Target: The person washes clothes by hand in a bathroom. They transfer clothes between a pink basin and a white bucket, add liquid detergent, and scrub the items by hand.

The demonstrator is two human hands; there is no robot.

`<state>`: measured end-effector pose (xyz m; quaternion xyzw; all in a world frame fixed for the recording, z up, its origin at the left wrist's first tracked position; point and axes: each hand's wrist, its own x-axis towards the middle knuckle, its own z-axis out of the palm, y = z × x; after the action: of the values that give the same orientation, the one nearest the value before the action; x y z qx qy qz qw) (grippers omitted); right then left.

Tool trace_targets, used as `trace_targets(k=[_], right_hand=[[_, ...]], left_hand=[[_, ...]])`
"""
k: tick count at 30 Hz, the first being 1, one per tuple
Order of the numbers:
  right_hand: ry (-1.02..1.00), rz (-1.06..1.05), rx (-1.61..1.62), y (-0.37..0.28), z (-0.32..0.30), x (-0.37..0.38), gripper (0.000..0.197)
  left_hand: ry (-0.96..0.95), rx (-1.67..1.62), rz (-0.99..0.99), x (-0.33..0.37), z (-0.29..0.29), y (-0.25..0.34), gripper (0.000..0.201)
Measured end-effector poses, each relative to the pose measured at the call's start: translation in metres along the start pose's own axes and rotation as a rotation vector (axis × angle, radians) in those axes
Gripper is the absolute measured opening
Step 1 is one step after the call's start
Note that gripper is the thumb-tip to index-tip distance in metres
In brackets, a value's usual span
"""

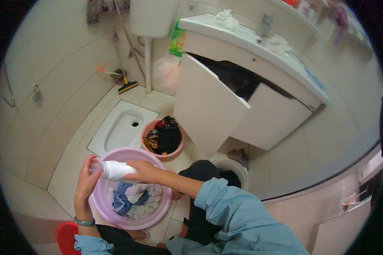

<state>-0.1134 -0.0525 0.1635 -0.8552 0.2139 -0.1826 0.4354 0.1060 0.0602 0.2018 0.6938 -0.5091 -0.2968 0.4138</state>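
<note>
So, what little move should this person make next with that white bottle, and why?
Perhaps twist the clear end with the left hand while the right hand steadies the white bottle: the left is at that end, the right grips the other, and the bottle lies sideways over the purple basin of clothes.

No text, number or sign can be read for your record; the white bottle (120, 170) you hold shows a pale side, any print too blurred to make out; the packet (177, 40) beside your cabinet (210, 102) bears green and orange colouring, its marks too small to read; the dark clothing (168, 138) carries a yellow figure you cannot confirm as lettering; the containers (303, 7) at upper right are likewise illegible to you.
</note>
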Motion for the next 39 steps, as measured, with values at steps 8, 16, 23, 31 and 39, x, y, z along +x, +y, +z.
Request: trace_targets(k=[8,16,23,31,39], right_hand=[[0.134,-0.034,0.139,-0.043,-0.041,-0.013,0.044],[0.304,-0.100,0.092,-0.090,-0.103,-0.052,0.044],[0.495,-0.220,0.075,-0.146,-0.149,-0.148,0.043],[0.635,0.130,0.125,-0.164,-0.177,-0.306,0.045],[0.621,0.622,0.116,-0.126,-0.155,-0.418,0.042]], left_hand=[[0.271,-0.287,0.095,0.010,0.010,0.039,0.052],[0.100,-0.428,0.382,-0.002,0.013,0.158,0.048],[-0.152,-0.361,0.569,-0.043,0.017,0.263,0.069],[-0.477,-0.161,0.886,-0.067,0.128,0.318,0.067],[-1.142,-0.036,1.080,-0.061,0.244,0.304,0.056]])
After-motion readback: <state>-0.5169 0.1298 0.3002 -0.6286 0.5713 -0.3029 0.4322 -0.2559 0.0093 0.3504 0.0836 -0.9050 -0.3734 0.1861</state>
